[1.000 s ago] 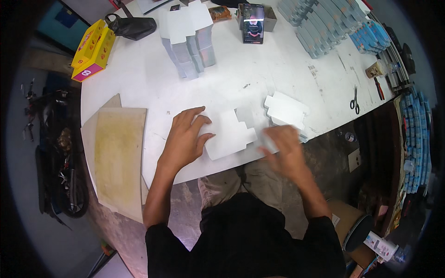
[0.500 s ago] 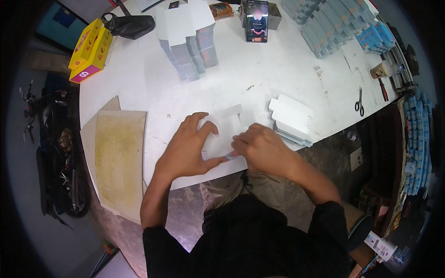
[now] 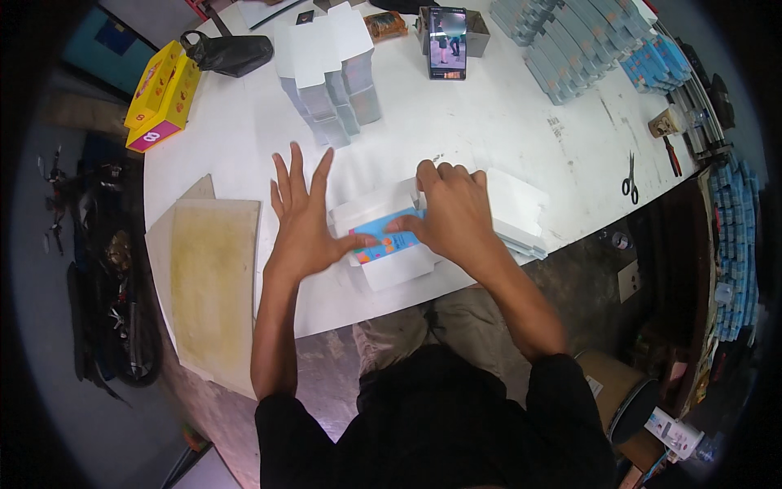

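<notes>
A flat, partly folded carton (image 3: pixel 399 271) lies near the table's front edge, with white flaps around a blue printed panel (image 3: pixel 389 231). My left hand (image 3: pixel 303 224) is open at its left side, fingers spread upward and the thumb reaching over the blue panel. At the carton's right end my right hand (image 3: pixel 452 204) is curled, its thumb across the blue panel and its fingers bent at the far right flap; the fingertips are partly hidden. Just beyond that hand sits a small stack of white flat cartons (image 3: pixel 521 204).
Stacked cartons (image 3: pixel 330 69) stand at the far side, left of a propped phone (image 3: pixel 446 45). Rows of grey-blue cartons (image 3: pixel 582 49) fill the far right. Scissors (image 3: pixel 630 179) lie at the right edge, brown boards (image 3: pixel 213 277) at the left. A yellow box (image 3: pixel 167 98) stands far left.
The carton now lies with its blue panel showing between white flaps. My left hand has opened wide, its fingers lifted; my right hand has shifted slightly away from me, thumb stretched left.
</notes>
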Available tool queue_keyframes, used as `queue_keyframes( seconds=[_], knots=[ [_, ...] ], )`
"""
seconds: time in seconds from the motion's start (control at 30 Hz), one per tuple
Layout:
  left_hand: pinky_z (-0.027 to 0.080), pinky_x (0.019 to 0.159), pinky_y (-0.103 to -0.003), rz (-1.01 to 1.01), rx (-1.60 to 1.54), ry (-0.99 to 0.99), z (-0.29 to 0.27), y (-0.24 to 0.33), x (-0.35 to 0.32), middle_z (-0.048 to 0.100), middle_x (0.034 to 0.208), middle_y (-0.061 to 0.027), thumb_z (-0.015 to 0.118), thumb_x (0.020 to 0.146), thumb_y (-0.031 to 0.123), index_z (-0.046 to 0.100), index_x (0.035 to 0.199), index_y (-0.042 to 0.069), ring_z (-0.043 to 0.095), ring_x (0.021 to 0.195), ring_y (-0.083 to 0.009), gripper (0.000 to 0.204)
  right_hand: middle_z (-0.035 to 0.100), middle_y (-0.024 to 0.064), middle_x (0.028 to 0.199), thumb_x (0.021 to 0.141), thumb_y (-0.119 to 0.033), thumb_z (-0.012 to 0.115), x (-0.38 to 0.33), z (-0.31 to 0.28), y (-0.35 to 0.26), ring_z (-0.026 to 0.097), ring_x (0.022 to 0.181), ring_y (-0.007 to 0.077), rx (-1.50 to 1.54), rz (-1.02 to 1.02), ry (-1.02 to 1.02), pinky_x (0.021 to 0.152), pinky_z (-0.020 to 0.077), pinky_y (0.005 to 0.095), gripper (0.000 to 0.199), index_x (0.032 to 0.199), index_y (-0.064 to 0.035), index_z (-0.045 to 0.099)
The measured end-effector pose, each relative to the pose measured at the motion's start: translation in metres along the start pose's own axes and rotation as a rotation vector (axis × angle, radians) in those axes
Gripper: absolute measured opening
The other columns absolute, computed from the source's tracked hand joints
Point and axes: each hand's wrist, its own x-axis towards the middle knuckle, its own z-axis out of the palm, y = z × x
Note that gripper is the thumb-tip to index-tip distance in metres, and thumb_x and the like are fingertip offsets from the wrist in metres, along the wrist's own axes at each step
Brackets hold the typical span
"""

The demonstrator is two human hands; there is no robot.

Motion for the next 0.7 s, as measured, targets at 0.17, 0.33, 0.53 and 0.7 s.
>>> queue_keyframes(
  seconds=[0.17, 0.33, 0.53, 0.7],
  knots=[
    [0.010, 0.128, -0.071, -0.090, -0.020, 0.009, 0.020, -0.018, -0.001, 0.000, 0.176, -0.0365, 0.105, 0.056, 0.048, 0.025, 0.171, 0.017, -0.005, 0.162, -0.0574, 0.144, 0.071, 0.0090, 0.087, 0.065, -0.054, 0.098, 0.007, 0.010, 0.007, 0.069, 0.088, 0.0314, 0.029, 0.064, -0.040, 0.084, 0.0397, 0.0458, 0.067, 0.098, -0.0076, 0.063],
    [0.010, 0.127, -0.071, -0.022, -0.015, 0.043, 0.018, -0.007, -0.006, -0.003, 0.177, -0.0342, 0.103, 0.055, 0.057, 0.023, 0.172, 0.017, -0.007, 0.163, -0.0561, 0.148, 0.071, 0.0119, 0.098, 0.068, -0.053, 0.097, -0.004, 0.011, 0.001, 0.067, 0.098, 0.0311, 0.027, 0.080, 0.005, 0.087, 0.0392, 0.0468, 0.068, 0.106, -0.0055, 0.067],
    [0.013, 0.129, -0.066, 0.105, 0.092, -0.003, -0.013, 0.027, -0.028, 0.000, 0.177, -0.0329, 0.103, 0.053, 0.057, 0.026, 0.171, 0.016, -0.003, 0.163, -0.0564, 0.147, 0.068, 0.0094, 0.110, 0.086, -0.032, 0.085, -0.048, 0.025, 0.011, 0.061, 0.110, 0.0276, 0.155, -0.491, 0.258, 0.100, 0.0392, 0.0499, 0.045, 0.121, -0.0057, 0.073],
    [0.014, 0.129, -0.066, 0.169, -0.154, 0.035, -0.004, 0.038, -0.040, 0.003, 0.179, -0.0293, 0.102, 0.052, 0.061, 0.027, 0.171, 0.014, -0.003, 0.165, -0.0514, 0.148, 0.070, 0.0069, 0.118, 0.077, -0.002, 0.075, -0.076, 0.029, 0.038, 0.061, 0.117, 0.0273, 0.102, -0.588, 0.142, 0.099, 0.0438, 0.0462, 0.048, 0.125, -0.0065, 0.074]
  ],
)
